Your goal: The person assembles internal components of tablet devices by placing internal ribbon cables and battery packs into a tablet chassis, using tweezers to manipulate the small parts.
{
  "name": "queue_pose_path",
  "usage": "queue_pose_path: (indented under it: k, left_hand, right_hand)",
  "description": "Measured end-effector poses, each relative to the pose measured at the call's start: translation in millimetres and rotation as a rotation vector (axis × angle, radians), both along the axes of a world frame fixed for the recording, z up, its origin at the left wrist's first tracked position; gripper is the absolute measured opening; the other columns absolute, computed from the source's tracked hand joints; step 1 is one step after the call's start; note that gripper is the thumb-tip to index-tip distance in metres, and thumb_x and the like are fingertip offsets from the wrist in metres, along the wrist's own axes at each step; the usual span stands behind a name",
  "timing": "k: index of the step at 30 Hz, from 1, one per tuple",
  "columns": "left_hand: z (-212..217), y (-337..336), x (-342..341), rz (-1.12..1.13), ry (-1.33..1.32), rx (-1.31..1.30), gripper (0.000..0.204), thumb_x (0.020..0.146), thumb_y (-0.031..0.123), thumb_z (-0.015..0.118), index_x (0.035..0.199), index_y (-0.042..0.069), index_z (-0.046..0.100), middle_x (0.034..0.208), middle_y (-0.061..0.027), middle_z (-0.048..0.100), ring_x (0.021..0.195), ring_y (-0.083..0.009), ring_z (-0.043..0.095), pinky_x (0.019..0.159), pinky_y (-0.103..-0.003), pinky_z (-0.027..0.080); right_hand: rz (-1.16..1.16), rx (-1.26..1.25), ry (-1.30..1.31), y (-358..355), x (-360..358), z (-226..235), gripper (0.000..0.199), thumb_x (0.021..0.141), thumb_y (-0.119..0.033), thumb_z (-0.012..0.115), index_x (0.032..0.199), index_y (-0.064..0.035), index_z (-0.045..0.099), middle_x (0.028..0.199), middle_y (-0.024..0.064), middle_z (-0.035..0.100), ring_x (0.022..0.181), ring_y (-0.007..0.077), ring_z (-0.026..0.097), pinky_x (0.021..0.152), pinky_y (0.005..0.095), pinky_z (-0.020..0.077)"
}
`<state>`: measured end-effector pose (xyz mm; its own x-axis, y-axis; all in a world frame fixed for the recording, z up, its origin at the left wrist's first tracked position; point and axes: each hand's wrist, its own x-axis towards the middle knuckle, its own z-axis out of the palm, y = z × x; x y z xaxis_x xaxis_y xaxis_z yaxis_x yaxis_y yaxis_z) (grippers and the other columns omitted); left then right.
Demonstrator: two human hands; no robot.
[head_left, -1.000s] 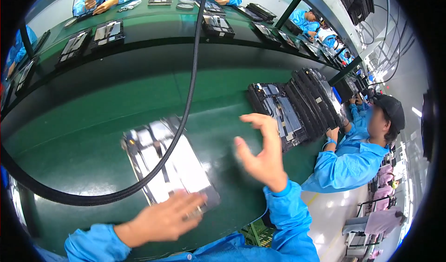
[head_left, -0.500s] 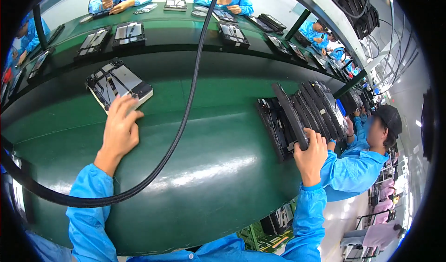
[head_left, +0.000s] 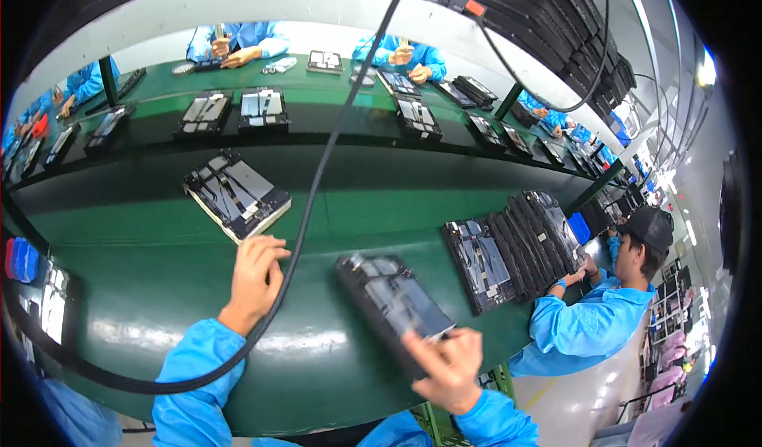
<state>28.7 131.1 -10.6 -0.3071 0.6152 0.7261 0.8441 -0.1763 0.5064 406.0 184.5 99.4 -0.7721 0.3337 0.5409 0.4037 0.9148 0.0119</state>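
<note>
My right hand (head_left: 448, 370) grips the near end of a thick black tray-like unit (head_left: 381, 288) with exposed electronic parts and a silvery panel on top. It is tilted over the bench and slightly blurred. My left hand (head_left: 254, 280) has its fingers loosely bent and apart, by the near corner of a white-edged unit (head_left: 238, 189). That unit lies at the left with silvery panels and dark flat cables showing; whether the fingertips touch it I cannot tell. To the right, a leaning row of similar black units (head_left: 516, 245) rests on the bench, the nearest face-up.
A black cable (head_left: 317, 181) hangs across the view, passing over my left sleeve. Behind the green bench (head_left: 175, 368) runs a raised shelf with more units (head_left: 263, 110). A co-worker (head_left: 595, 288) in a cap stands at the right, hands at the row's far end.
My right hand has drawn one black unit out of the right-hand row, toward me and leftward. The view has shifted; my left hand stays near the white-edged unit.
</note>
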Motion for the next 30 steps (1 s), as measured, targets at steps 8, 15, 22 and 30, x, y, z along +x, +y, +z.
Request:
queue_pose_path:
  k: [8,15,22,30]
  left_hand:
    - [3.6,-1.9,21.3,-0.198,-0.115,-0.051,0.034,0.089,-0.006,0.062,0.119,0.003,0.075,0.121,-0.0193,0.076,0.113,-0.0411,0.069,0.103,-0.05,0.054]
    - [-10.3,0.5,23.3,-0.295,-0.054,-0.194,0.024,0.095,-0.002,0.063,0.115,0.003,0.077,0.105,-0.0144,0.075,0.101,-0.0364,0.067,0.091,-0.047,0.052]
    - [-20.9,-3.7,28.2,-0.313,-0.077,-0.229,0.021,0.101,0.005,0.061,0.116,0.002,0.076,0.109,-0.0145,0.075,0.106,-0.0374,0.066,0.098,-0.047,0.051]
    - [-6.4,-38.5,31.5,-0.276,-0.028,-0.374,0.048,0.094,0.013,0.069,0.142,0.004,0.068,0.134,-0.0177,0.068,0.13,-0.0382,0.06,0.117,-0.047,0.046]
  right_hand:
    - [0.025,-0.333,0.018,-109.1,-52.4,-68.3,0.076,0.073,-0.011,0.079,0.148,-0.0215,0.076,0.11,0.0008,0.064,0.099,0.0277,0.057,0.095,0.0437,0.0471]
    - [-0.065,-0.385,-0.013,-135.6,-67.6,-81.7,0.078,0.072,-0.008,0.083,0.148,-0.0205,0.072,0.123,0.0085,0.06,0.12,0.0329,0.058,0.117,0.0579,0.0449]
    - [-0.019,-0.501,-0.085,-129.8,-59.0,-66.9,0.103,0.071,-0.009,0.079,0.166,-0.0023,0.042,0.144,0.0216,0.055,0.14,0.044,0.051,0.128,0.0672,0.0332]
    - [0.286,-0.631,0.047,-36.3,-53.4,-3.7,0.081,0.086,-0.005,0.069,0.164,-0.0002,0.049,0.138,0.025,0.061,0.129,0.046,0.056,0.117,0.0533,0.045]
